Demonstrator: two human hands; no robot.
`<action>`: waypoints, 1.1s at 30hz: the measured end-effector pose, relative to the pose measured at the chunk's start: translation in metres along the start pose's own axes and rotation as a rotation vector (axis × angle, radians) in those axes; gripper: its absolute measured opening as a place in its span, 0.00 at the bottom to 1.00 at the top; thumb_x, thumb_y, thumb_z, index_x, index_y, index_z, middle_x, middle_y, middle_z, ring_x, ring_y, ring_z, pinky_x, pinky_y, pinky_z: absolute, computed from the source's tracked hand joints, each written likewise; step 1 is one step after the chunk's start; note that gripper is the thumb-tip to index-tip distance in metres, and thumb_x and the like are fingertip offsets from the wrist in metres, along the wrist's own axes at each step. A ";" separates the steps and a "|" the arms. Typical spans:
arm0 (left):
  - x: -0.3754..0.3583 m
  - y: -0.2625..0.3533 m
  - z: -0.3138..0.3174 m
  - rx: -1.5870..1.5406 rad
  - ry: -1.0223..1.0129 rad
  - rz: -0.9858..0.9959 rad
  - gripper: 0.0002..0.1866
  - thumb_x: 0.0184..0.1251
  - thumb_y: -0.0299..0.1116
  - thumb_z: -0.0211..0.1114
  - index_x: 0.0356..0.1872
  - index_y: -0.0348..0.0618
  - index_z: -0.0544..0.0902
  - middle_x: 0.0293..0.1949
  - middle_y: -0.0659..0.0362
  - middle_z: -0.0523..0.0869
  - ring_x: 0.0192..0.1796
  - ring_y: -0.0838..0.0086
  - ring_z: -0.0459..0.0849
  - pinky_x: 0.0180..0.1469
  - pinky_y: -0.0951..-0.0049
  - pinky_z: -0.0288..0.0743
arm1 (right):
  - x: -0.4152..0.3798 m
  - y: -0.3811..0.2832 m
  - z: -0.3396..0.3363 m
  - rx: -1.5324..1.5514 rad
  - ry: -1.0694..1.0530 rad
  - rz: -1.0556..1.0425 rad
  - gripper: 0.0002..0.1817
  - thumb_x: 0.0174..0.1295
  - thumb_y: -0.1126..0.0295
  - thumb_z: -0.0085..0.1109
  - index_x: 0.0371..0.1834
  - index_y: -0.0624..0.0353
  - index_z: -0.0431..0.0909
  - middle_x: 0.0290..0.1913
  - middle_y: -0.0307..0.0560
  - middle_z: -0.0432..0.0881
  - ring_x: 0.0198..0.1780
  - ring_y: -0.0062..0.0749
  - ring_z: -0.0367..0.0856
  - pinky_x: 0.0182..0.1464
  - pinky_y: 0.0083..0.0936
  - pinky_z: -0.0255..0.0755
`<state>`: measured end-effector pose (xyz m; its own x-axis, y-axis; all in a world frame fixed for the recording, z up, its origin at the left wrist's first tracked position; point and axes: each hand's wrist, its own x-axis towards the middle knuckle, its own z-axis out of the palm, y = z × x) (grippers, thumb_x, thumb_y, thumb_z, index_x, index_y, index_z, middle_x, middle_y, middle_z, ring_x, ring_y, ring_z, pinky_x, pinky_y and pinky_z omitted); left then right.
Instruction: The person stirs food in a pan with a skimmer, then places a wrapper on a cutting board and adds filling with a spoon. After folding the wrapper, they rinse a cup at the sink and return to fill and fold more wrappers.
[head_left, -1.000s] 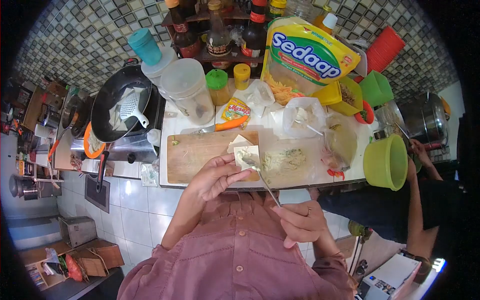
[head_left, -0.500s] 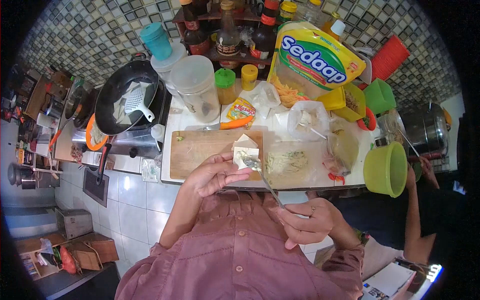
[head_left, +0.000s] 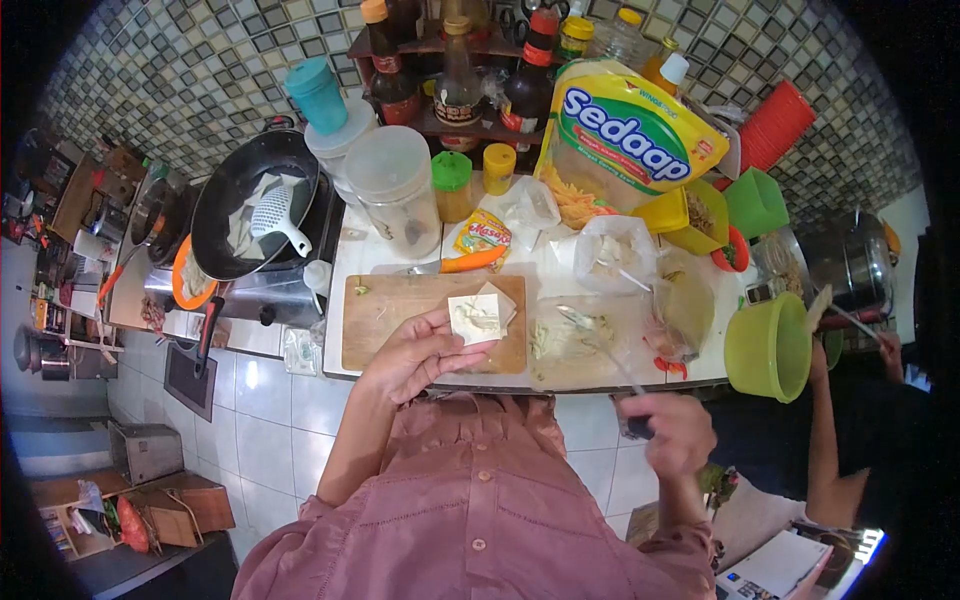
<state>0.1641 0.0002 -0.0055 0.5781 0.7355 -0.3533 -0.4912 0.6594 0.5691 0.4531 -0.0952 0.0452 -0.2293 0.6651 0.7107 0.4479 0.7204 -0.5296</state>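
My left hand (head_left: pixel 425 352) holds a pale square wrapper (head_left: pixel 475 318), thinly smeared with filling, over the wooden cutting board (head_left: pixel 400 300). More pale squares (head_left: pixel 505 300) lie just behind it on the board. My right hand (head_left: pixel 672 428), blurred, is closed around the handle of a metal spoon (head_left: pixel 610 352). The spoon's tip is at the greenish-white mixture (head_left: pixel 560 336) on a clear plastic sheet or tray, right of the board. An orange-handled knife (head_left: pixel 470 262) rests behind the board.
Behind stand a clear tall container (head_left: pixel 395 195), a green-lidded jar (head_left: pixel 452 190) and a yellow Sedaap bag (head_left: pixel 635 125). A black pan (head_left: pixel 225 190) with a white slotted spatula (head_left: pixel 272 215) is at left. A green tub (head_left: pixel 768 345) stands right, near another person's arm (head_left: pixel 828 430).
My right hand has moved right, taking the spoon from the wrapper to the mixture. The wrapper in my left hand now shows fully, with the filling spread on it.
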 end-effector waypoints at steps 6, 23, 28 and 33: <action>-0.018 0.007 -0.012 -0.003 0.040 0.097 0.24 0.58 0.17 0.52 0.57 0.26 0.61 0.52 0.42 0.73 0.52 0.55 0.76 0.52 0.65 0.76 | -0.061 0.060 0.023 0.279 0.891 1.045 0.15 0.67 0.58 0.38 0.41 0.60 0.62 0.32 0.52 0.75 0.21 0.35 0.75 0.24 0.22 0.73; -0.102 0.071 -0.058 0.164 0.171 0.241 0.19 0.61 0.20 0.50 0.54 0.26 0.66 0.50 0.47 0.76 0.50 0.61 0.78 0.53 0.69 0.75 | 0.066 0.001 0.164 0.225 0.111 0.824 0.11 0.57 0.75 0.53 0.44 0.62 0.74 0.36 0.37 0.72 0.34 0.19 0.67 0.38 0.16 0.63; -0.136 0.092 -0.084 0.284 0.155 0.266 0.18 0.63 0.21 0.50 0.55 0.28 0.67 0.49 0.49 0.77 0.49 0.66 0.79 0.54 0.70 0.74 | 0.132 -0.030 0.270 0.481 -0.313 0.643 0.11 0.54 0.73 0.59 0.40 0.63 0.77 0.32 0.34 0.77 0.28 0.13 0.67 0.31 0.11 0.63; -0.170 0.108 -0.112 0.271 0.258 0.289 0.19 0.63 0.22 0.50 0.56 0.28 0.66 0.50 0.48 0.76 0.50 0.64 0.78 0.54 0.71 0.73 | 0.149 -0.042 0.333 0.705 -0.419 0.726 0.06 0.54 0.72 0.60 0.33 0.63 0.79 0.25 0.32 0.77 0.26 0.10 0.69 0.28 0.09 0.62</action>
<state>-0.0609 -0.0362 0.0331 0.2452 0.9202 -0.3053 -0.4004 0.3829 0.8325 0.1123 0.0391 0.0194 -0.4468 0.8944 -0.0208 0.0304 -0.0080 -0.9995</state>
